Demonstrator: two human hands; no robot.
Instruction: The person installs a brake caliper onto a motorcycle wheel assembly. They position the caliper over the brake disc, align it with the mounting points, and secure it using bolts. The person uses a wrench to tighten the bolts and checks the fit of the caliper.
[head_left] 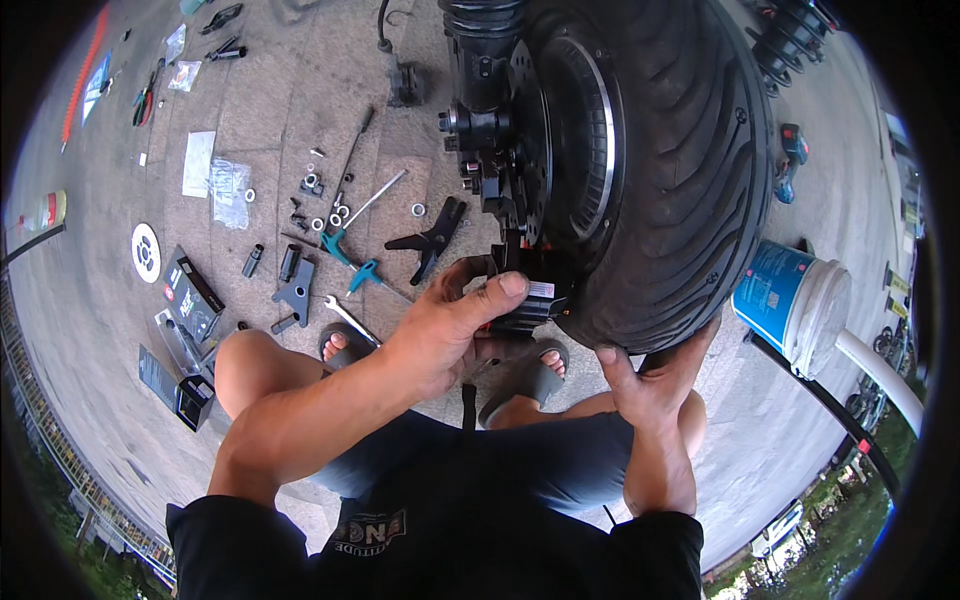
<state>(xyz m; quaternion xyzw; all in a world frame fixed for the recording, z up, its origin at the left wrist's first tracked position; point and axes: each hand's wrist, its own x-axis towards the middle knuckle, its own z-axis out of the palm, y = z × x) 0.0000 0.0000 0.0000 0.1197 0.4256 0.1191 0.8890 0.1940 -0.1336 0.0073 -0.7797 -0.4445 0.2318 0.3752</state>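
My left hand [455,325] is closed around a black finned block [532,305] with a small white label, its thumb lying along the top. The block sits at the lower edge of a black brake disc [537,150], beside the wheel; whether it is fastened there I cannot tell. My right hand [655,378] grips the near tread of a large black tyre [680,180], thumb on this side and fingers hidden beneath. A black fork leg [485,80] runs down to the wheel's hub on the left.
Teal-handled tools [350,262], a spanner [350,320], black brackets [430,240], nuts and washers lie on the paving to the left. An opened black box [180,390] stands nearer me. Right of the tyre are a blue-and-white bucket [780,300] and a cordless power tool [790,165].
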